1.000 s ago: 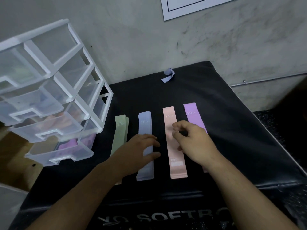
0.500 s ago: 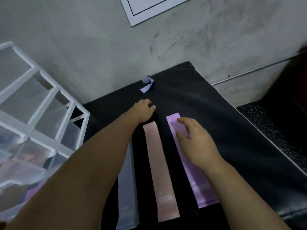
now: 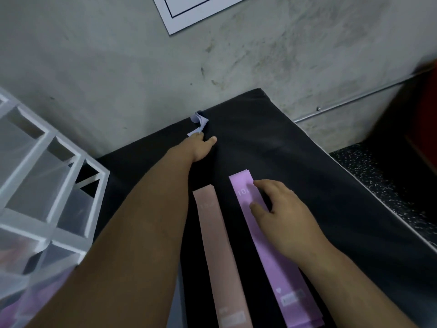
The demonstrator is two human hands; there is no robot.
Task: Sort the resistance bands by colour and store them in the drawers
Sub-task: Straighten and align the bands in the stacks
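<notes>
A crumpled blue band [image 3: 198, 122] lies at the far edge of the black mat [image 3: 295, 166], by the wall. My left hand [image 3: 197, 147] is stretched out to it, fingertips touching its near end; whether they pinch it is unclear. A pink band [image 3: 217, 252] and a purple band [image 3: 267, 245] lie flat side by side. My right hand [image 3: 281, 214] rests on the purple band's upper part with fingers spread. My left forearm hides the bands further left. The clear plastic drawer unit [image 3: 47, 197] stands at the left, purple showing in a lower drawer.
A grey concrete wall rises right behind the mat, with a white sheet [image 3: 201, 10] stuck on it. A thin pipe [image 3: 354, 100] runs along the wall at right. Dark speckled floor [image 3: 383, 185] lies beyond the mat's right edge.
My left hand has reached forward from the flat bands to the crumpled blue band. My right hand has shifted onto the purple band. The camera has moved closer and forward.
</notes>
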